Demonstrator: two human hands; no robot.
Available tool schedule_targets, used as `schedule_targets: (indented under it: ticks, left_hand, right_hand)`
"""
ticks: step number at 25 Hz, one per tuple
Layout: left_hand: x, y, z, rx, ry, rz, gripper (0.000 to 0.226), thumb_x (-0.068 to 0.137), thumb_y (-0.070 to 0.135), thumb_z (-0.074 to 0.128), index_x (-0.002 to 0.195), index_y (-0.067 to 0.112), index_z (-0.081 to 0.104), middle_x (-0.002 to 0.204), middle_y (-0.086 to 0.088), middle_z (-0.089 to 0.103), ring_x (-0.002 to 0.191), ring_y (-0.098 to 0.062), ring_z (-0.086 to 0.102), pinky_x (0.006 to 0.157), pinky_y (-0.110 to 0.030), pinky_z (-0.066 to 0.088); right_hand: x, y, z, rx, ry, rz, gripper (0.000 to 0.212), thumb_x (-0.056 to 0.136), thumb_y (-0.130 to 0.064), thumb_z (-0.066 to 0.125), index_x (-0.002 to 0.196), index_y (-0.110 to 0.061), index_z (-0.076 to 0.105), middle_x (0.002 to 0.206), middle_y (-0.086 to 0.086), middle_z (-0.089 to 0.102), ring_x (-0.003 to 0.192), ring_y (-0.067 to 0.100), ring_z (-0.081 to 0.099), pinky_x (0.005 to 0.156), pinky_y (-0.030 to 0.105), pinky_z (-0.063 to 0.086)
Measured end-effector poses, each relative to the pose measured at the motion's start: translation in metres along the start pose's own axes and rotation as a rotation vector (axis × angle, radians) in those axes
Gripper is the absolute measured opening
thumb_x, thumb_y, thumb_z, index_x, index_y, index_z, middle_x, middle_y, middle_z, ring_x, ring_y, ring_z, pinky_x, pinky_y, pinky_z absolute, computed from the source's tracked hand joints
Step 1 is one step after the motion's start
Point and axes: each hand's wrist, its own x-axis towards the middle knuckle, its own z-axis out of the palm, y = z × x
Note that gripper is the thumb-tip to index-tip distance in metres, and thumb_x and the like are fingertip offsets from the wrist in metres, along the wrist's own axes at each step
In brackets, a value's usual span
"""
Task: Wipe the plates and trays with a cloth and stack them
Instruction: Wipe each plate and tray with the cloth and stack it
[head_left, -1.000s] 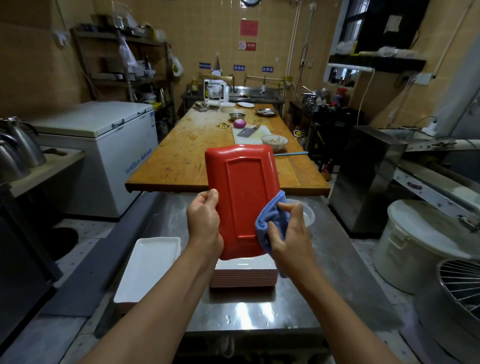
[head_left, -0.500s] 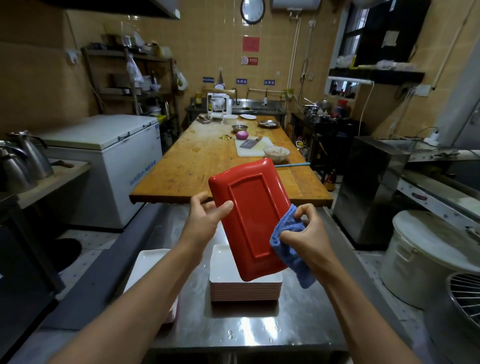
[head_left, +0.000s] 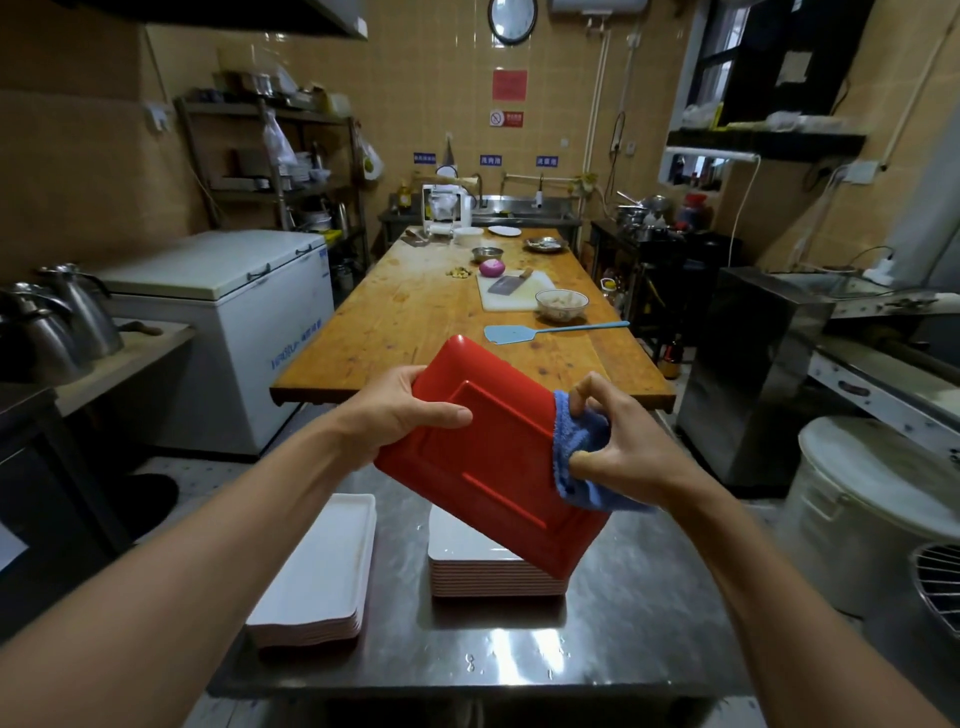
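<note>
- My left hand (head_left: 400, 415) grips the red tray (head_left: 493, 457) by its far-left corner, underside facing me, long axis slanting down to the right.
- My right hand (head_left: 623, 447) pinches the cloth (head_left: 576, 452) over its right edge.
- The tray hangs above the stack (head_left: 483, 571) at the steel bench (head_left: 623, 634) middle; a second stack (head_left: 322, 571) sits left.

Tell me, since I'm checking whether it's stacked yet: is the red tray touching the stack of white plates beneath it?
Cannot tell. In the head view the red tray, gripped by both hands, overlaps the plate stack, hiding any contact or gap.
</note>
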Motion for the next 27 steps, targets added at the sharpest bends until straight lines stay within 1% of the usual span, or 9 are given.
schedule_targets:
  ticks: [2,4,8,14,17,19,21,23,27]
  left_hand:
    - [-0.004,-0.004,0.006,-0.073,0.04,0.026,0.04,0.06,0.014,0.076,0.098,0.011,0.067,0.087,-0.01,0.072,0.074,-0.024,0.071,0.06,-0.032,0.058]
    - [-0.006,-0.009,0.014,-0.085,0.067,0.03,0.036,0.065,0.012,0.075,0.1,0.011,0.067,0.085,-0.009,0.072,0.074,-0.024,0.07,0.059,-0.032,0.057]
    - [-0.014,-0.017,0.016,-0.158,0.147,0.027,0.032,0.067,0.009,0.072,0.098,0.013,0.066,0.086,-0.009,0.071,0.072,-0.022,0.069,0.061,-0.032,0.058]
    - [-0.027,-0.028,0.005,-0.319,0.215,-0.036,0.045,0.064,0.017,0.069,0.109,0.015,0.063,0.103,-0.013,0.068,0.085,-0.027,0.067,0.07,-0.039,0.058]
    - [-0.023,-0.031,0.01,-0.398,0.267,-0.092,0.043,0.07,0.016,0.068,0.113,0.016,0.062,0.106,-0.015,0.067,0.089,-0.031,0.065,0.073,-0.043,0.057]
    - [-0.018,-0.032,0.011,-0.423,0.304,-0.117,0.035,0.075,0.015,0.068,0.11,0.017,0.063,0.1,-0.012,0.069,0.081,-0.028,0.068,0.064,-0.04,0.059]
    - [-0.013,-0.034,0.013,-0.437,0.33,-0.149,0.031,0.077,0.014,0.068,0.108,0.017,0.064,0.094,-0.011,0.07,0.073,-0.025,0.069,0.056,-0.037,0.059]
    - [-0.009,-0.037,0.016,-0.466,0.356,-0.202,0.027,0.079,0.014,0.068,0.106,0.016,0.064,0.089,-0.011,0.071,0.071,-0.027,0.068,0.056,-0.04,0.059]
    - [-0.005,-0.038,0.019,-0.558,0.388,-0.32,0.013,0.08,0.017,0.068,0.092,0.014,0.064,0.067,-0.011,0.072,0.055,-0.027,0.069,0.051,-0.042,0.057]
  right_hand:
    - [0.006,-0.005,0.009,-0.139,0.059,-0.046,0.037,0.071,-0.007,0.064,0.09,-0.025,0.038,0.075,0.012,0.054,0.057,0.022,0.048,0.051,0.04,0.041]
    - [0.014,-0.014,0.022,-0.235,0.142,-0.145,0.033,0.073,-0.013,0.063,0.095,-0.023,0.041,0.073,-0.002,0.045,0.06,0.014,0.04,0.052,0.031,0.033]
    - [0.019,-0.016,0.035,-0.368,0.206,-0.23,0.033,0.072,-0.026,0.052,0.105,-0.019,0.047,0.083,-0.003,0.043,0.075,0.018,0.04,0.062,0.03,0.027]
    - [0.007,0.016,0.027,-0.073,0.24,-0.073,0.035,0.073,-0.021,0.042,0.108,-0.017,0.043,0.092,-0.015,0.037,0.092,0.019,0.041,0.072,0.028,0.034]
    - [0.011,0.016,0.032,-0.038,0.264,-0.101,0.037,0.082,-0.012,0.045,0.119,-0.014,0.041,0.125,-0.005,0.038,0.116,0.013,0.035,0.09,0.025,0.032]
    - [0.009,0.02,0.036,-0.038,0.26,-0.128,0.041,0.086,0.002,0.047,0.125,-0.011,0.039,0.145,-0.001,0.027,0.131,0.008,0.025,0.103,0.025,0.028]
    - [0.002,0.028,0.04,-0.034,0.256,-0.14,0.046,0.086,0.006,0.046,0.127,-0.011,0.038,0.149,-0.009,0.017,0.14,0.007,0.016,0.112,0.027,0.021]
    - [-0.007,0.034,0.046,-0.032,0.255,-0.155,0.043,0.087,0.0,0.044,0.128,-0.013,0.039,0.149,-0.014,0.013,0.144,0.008,0.011,0.114,0.027,0.018]
    - [-0.023,0.044,0.057,-0.13,0.26,-0.198,0.042,0.086,-0.013,0.044,0.129,-0.012,0.043,0.152,-0.011,0.015,0.146,0.013,0.008,0.114,0.019,0.012]
